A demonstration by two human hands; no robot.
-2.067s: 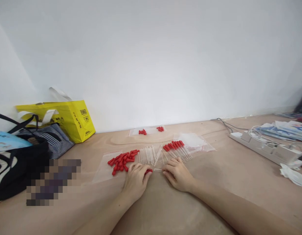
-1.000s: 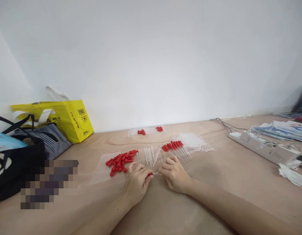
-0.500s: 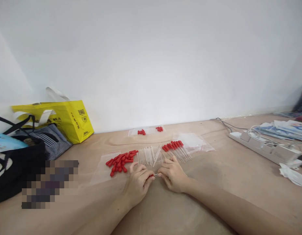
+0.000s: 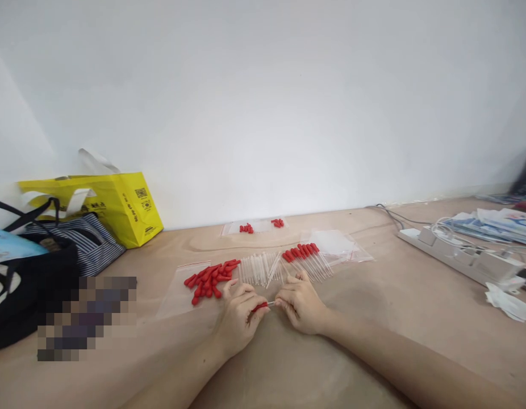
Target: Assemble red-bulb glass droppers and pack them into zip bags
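Observation:
Between thumb and fingers, my left hand [image 4: 241, 315] pinches a red rubber dropper bulb [image 4: 259, 307]. My right hand [image 4: 301, 304] grips a thin clear glass tube [image 4: 271, 304] whose end meets the mouth of the bulb; most of the tube is hidden by the fingers. Left of my hands, a heap of loose red bulbs [image 4: 209, 279] lies on a clear plastic bag [image 4: 175, 298]. Just beyond my hands is a row of bare glass tubes [image 4: 257, 270]. To its right lie several droppers with red bulbs fitted [image 4: 303, 253], side by side at a slant.
Near the wall, a clear bag [image 4: 263, 226] holds smaller red bulbs. More clear bags [image 4: 331, 244] lie behind the droppers. A yellow bag [image 4: 130, 210], a striped pouch [image 4: 95, 244] and a black bag [image 4: 45, 295] stand left. A power strip [image 4: 454, 255] with cables and a crumpled tissue [image 4: 510, 304] lie right.
More of the red bulb shows between the fingers of my left hand. Both hands stay in nearly the same place, bulb and tube still end to end.

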